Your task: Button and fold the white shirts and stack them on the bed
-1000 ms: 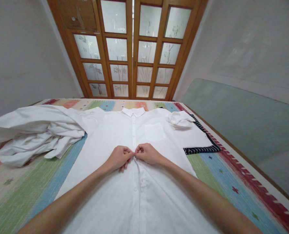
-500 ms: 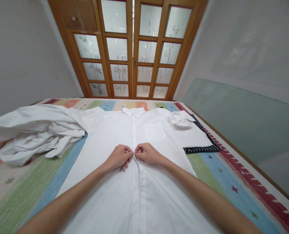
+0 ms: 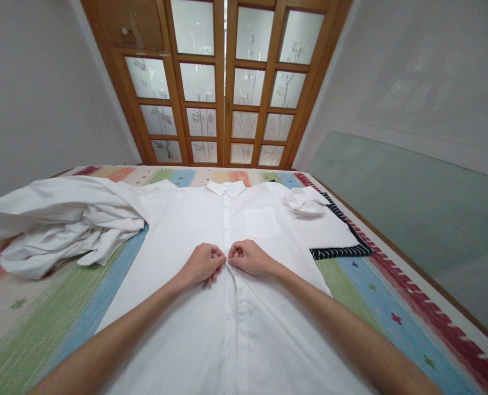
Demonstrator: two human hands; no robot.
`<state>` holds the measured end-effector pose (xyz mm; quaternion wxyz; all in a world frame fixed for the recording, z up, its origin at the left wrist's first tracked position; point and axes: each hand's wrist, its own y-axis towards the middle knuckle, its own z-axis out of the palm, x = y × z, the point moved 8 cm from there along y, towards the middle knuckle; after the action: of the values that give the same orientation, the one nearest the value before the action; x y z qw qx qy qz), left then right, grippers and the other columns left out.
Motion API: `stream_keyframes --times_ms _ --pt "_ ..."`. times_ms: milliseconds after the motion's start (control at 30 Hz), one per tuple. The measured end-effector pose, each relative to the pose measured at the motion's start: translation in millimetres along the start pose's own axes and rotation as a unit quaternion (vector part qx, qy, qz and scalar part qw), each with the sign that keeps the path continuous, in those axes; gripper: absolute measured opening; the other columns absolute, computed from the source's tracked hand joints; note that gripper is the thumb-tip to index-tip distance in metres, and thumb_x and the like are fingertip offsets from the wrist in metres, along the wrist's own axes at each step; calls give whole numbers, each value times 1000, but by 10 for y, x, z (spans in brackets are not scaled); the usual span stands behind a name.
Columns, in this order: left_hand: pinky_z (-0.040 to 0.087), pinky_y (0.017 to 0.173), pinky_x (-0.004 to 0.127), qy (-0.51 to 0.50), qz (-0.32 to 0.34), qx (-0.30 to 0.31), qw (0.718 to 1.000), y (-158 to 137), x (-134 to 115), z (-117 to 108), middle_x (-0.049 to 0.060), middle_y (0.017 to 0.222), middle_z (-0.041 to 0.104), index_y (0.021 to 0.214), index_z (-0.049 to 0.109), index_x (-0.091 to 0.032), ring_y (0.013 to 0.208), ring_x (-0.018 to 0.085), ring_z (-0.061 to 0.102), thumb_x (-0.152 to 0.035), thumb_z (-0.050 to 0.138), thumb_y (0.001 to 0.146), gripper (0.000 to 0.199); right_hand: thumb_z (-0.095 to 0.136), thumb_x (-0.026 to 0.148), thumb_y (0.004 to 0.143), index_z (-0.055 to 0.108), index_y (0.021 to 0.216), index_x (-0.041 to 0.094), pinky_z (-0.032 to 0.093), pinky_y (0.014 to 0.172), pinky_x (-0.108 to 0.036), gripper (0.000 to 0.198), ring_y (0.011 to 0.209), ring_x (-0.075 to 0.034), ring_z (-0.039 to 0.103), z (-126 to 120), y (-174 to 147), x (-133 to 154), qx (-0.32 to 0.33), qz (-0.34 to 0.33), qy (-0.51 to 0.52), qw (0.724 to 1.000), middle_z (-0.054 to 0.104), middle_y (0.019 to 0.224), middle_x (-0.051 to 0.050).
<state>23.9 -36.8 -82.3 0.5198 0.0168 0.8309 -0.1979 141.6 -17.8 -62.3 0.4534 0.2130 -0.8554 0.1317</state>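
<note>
A white collared shirt (image 3: 178, 230) lies face up, its collar (image 3: 226, 188) toward the far edge and its button placket running down the middle. My left hand (image 3: 205, 262) pinches the placket from the left side. Right beside it, my right hand (image 3: 248, 257) pinches the same front edge, fingertips almost touching those of the left. Above my hands the placket lies closed; below them its two edges part slightly, with a button (image 3: 229, 316) showing. Whatever small button sits between my fingertips is hidden. A chest pocket (image 3: 262, 221) shows on the right.
Crumpled white cloth (image 3: 75, 219) is heaped at the left. A black striped cloth (image 3: 342, 252) pokes out under the right sleeve. Everything lies on a colourful striped cover (image 3: 38, 323). A pale green panel (image 3: 412, 203) leans at the right wall; wooden glazed doors (image 3: 225, 104) stand behind.
Almost nothing differs. My two hands stay pinched at the same spot on the placket, with only a tiny shift of the right fingers.
</note>
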Motion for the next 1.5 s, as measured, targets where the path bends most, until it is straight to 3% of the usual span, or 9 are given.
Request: stream_keyframes --times_ms 333,433,567,700,833,1033,1300,1500 --pt "33 29 17 44 21 -31 998 -34 -39 -68 -5 42 56 72 60 -15 28 9 47 -24 56 78 12 59 8 68 65 72 15 34 51 -19 10 51 -8 48 -7 -2 -35 -2 21 8 1000 55 53 6" --pt "31 30 17 50 36 -39 997 -57 -45 -95 -6 43 55 75 60 -16 28 9 45 -30 57 78 14 60 8 68 67 76 16 34 52 -18 13 52 -8 48 -36 -17 4 -20 -10 7 1000 54 53 7" --pt "32 36 19 76 87 -36 993 -101 -119 -101 -6 45 53 77 63 -17 34 9 46 -32 57 78 17 58 8 70 71 80 16 37 57 -18 17 55 -9 50 -44 -41 84 -9 -60 -16 998 58 57 5" --pt "38 51 19 139 168 -50 975 -175 -264 -87 -4 54 59 79 71 -16 50 10 54 -22 58 72 15 59 9 68 74 81 14 37 55 -18 21 53 -9 51 -57 -41 78 1 -54 -40 998 60 56 4" --pt "39 57 21 195 199 -52 959 -239 -324 -26 -3 56 61 88 74 -16 54 11 54 -12 56 65 29 59 8 67 75 83 14 37 54 -18 23 53 -9 52 -66 -33 58 2 -51 -30 998 61 56 4" --pt "41 63 24 227 238 -62 942 -295 -358 17 3 67 70 88 76 -20 58 13 56 -23 54 81 24 62 12 73 75 85 14 38 55 -18 18 55 -10 55 -61 -45 91 7 -81 -56 995 64 60 2" --pt "40 66 25 323 257 -54 909 -299 -303 65 4 70 71 80 76 -23 64 16 61 -25 52 85 24 59 15 83 72 96 20 40 68 -22 20 71 -14 63 54 -121 184 16 -183 -274 944 73 81 -4" --pt "40 64 24 370 285 -53 883 -330 -238 100 5 75 72 91 74 -23 67 16 63 -26 46 90 28 53 20 90 67 96 19 36 61 -23 16 74 -17 66 153 -146 188 31 -159 -398 903 74 89 -8"
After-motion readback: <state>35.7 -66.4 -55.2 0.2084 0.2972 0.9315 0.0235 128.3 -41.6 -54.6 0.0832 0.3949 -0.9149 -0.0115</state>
